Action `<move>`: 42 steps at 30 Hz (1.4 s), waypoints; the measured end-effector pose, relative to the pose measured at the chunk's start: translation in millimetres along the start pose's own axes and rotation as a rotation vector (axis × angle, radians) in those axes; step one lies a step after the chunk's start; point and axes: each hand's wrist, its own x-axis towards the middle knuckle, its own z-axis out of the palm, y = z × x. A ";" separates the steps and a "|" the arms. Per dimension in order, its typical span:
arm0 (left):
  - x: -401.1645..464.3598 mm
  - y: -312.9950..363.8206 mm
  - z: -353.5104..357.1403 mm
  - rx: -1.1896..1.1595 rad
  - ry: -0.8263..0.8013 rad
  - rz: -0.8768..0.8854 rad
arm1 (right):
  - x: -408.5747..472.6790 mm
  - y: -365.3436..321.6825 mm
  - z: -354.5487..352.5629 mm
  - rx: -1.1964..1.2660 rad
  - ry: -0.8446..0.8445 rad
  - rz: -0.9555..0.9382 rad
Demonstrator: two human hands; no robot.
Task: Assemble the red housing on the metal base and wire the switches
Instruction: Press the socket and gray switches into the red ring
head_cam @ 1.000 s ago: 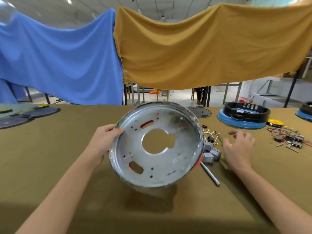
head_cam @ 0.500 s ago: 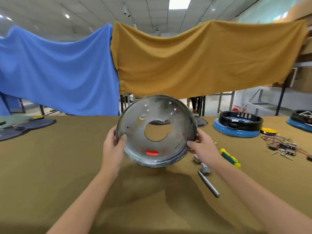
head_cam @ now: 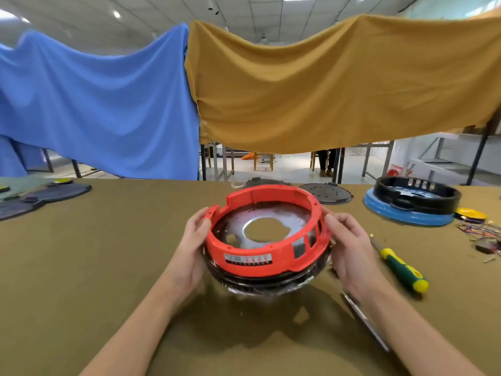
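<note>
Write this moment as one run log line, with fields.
stage: seating | left hand: grips red housing | right hand: grips housing | metal base: under housing | screwdriver: on table, untouched

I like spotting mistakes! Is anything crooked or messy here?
The red housing sits tilted, held in both hands. Its far wall has an open gap. Loose wires lie tangled at the table's right edge.

Olive cloth-covered surface [head_cam: 81, 267] has a green-yellow screwdriver [head_cam: 398, 265] on the right, loose wires [head_cam: 479, 232], a blue-black housing [head_cam: 412, 204] and dark round plates [head_cam: 326, 193] further back.
</note>
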 end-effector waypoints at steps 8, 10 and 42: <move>4.2 -5.1 -8.6 0.070 -0.076 0.074 | -1.0 8.8 -1.2 0.027 -0.028 -0.057; 3.3 -5.7 -9.2 0.093 -0.111 0.090 | -3.1 7.5 1.8 -0.007 -0.033 -0.066; -11.3 0.8 -5.0 0.123 -0.061 0.099 | -0.6 15.5 14.6 -0.397 0.094 0.163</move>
